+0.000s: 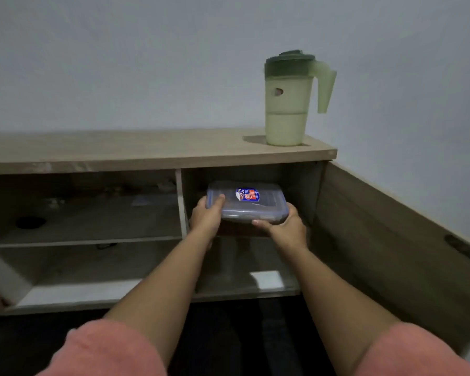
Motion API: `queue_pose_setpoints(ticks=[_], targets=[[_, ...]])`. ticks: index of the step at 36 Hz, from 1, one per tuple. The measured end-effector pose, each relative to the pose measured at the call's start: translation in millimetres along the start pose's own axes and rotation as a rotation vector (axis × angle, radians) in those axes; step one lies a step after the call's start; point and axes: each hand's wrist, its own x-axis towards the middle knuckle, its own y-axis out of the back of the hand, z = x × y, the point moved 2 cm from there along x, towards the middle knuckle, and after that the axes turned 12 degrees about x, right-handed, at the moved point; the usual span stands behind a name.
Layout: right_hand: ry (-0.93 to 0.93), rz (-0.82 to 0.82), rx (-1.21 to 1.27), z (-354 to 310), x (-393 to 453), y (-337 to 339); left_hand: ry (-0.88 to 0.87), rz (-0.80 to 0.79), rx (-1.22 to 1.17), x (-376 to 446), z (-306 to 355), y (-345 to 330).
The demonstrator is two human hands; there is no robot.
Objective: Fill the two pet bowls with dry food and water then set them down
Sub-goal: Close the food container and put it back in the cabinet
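Both hands held one box point(246, 203) at the mouth of the cabinet's upper right compartment. Left hand point(205, 217) gripped the box's left end, thumb lying over the lid's corner and fingers curled out of sight beneath. Right hand point(288, 226) gripped the near right corner, thumb stretched along the front edge, fingers hidden under the base. That box was flat, rectangular and round-cornered, of clear plastic with a bluish lid, clip flaps along its edges and a blue-and-red label on top; something dark showed through the wall, too dim to name. It tilted slightly, near edge lower, and I could not tell whether it touched the shelf.

Cabinet point(147, 156) was matte, pale wood-grain board, scuffed along the front lip of its top. An upright divider split it into a wide left bay and a narrower right one, each with a shelf. Its door point(391, 240) stood swung open on the right, with a dark oval pull near its outer edge. On the left shelf lay a dark round patch point(30, 222), unclear in the gloom.

On the top's right end stood a jug point(288, 104), translucent pale green plastic, cylindrical, with a darker green lid and an open-ended handle pointing right. Behind it rose a plain, smooth grey-white wall. Pink sleeves point(106, 351) covered both upper arms. Light was low.
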Motion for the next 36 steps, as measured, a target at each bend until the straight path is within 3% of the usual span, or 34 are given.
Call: queue_pose_setpoints(ticks=[13,25,36], targets=[[0.040,0.052,-0.015,57,52,-10,0.028,0.017,-0.036,50,-33,-38],[-0.029,0.062,-0.155,64,75,-15,0.161,-0.002,-0.041,75,-43,-49],[-0.052,0.057,-0.154,68,81,-22,0.138,-0.044,-0.023,85,-43,-49]])
